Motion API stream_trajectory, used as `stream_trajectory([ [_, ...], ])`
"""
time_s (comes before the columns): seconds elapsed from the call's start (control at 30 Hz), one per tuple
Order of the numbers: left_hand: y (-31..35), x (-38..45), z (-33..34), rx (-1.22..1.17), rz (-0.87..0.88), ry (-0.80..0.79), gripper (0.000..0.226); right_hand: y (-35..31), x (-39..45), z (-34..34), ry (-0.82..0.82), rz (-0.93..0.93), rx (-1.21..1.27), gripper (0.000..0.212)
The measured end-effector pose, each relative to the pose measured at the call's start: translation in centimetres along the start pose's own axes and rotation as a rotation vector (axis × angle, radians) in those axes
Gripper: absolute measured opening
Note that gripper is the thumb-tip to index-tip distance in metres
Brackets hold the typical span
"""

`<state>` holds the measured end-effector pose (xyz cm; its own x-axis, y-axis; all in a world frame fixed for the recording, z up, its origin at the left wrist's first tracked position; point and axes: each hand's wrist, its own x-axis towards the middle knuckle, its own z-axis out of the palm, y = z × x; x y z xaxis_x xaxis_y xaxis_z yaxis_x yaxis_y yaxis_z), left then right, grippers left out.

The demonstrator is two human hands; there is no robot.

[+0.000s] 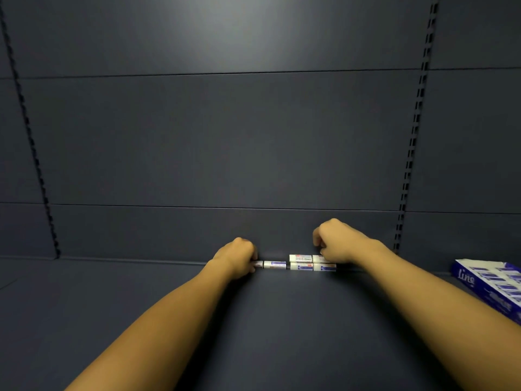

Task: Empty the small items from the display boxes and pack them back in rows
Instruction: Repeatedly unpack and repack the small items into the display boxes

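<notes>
Erasers point(301, 262) in white and blue wrappers sit in a short row at the back of a dark shelf point(270, 320), against the back panel point(225, 136). At the row's right end they are stacked two high. The left hand point(238, 256) has its fingers curled around the leftmost eraser. The right hand point(334, 241) is curled over the right end of the row, its fingertips on the top eraser there; the exact grip is hidden. A blue display box point(490, 286) lies at the shelf's right edge, well apart from the row.
</notes>
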<state>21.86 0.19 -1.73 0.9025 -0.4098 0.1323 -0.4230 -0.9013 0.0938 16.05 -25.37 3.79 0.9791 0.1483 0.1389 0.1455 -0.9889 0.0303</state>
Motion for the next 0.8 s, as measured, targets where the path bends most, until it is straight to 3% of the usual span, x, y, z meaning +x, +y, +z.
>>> stream_trajectory([
  [0.3,-2.3,-1.2,-0.3,-0.04,0.051,0.018,0.023,-4.7,1.0,2.0,-0.007,-0.059,-0.005,0.017],
  [0.8,-6.0,-4.9,-1.0,-0.14,-0.006,-0.029,0.018,-9.5,3.7,5.3,-0.039,-0.031,0.039,0.024],
])
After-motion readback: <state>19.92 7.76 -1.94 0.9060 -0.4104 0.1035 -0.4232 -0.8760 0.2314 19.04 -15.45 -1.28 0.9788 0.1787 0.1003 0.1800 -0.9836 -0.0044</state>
